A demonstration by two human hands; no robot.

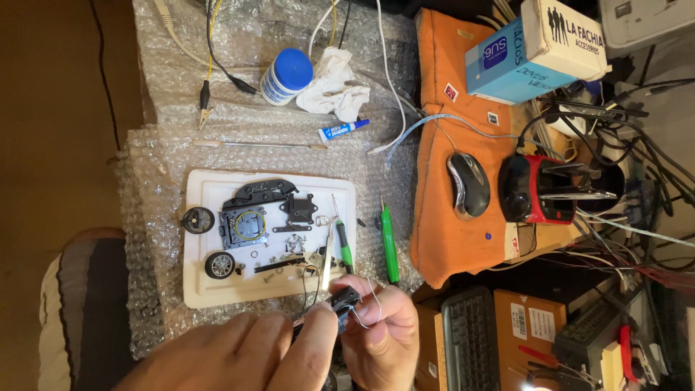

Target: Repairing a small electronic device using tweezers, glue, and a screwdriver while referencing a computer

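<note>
Bubble wrap (239, 130) covers the surface beyond my hands, largest of all that lies there; off to the right of my hands an orange cloth (434, 217) carries a grey computer mouse (468, 185), and a black keyboard (470, 337) sits just right of my right hand; straight ahead of my hands lies a white tray (199, 289) spread with dismantled black parts, among them a small wheel (220, 265) and a square black frame with a yellow ring (245, 226); farther out stand a white bottle with a blue cap (286, 76) and a crumpled white tissue (334, 85); two green-handled tools (389, 246) lie just beyond my right hand, beside the tray; my left hand (239, 355) and my right hand (380, 326) meet at the near edge, both closed around a small black part (345, 298) pinched between the fingertips; thin wires (371, 304) loop out of it over my right fingers.
</note>
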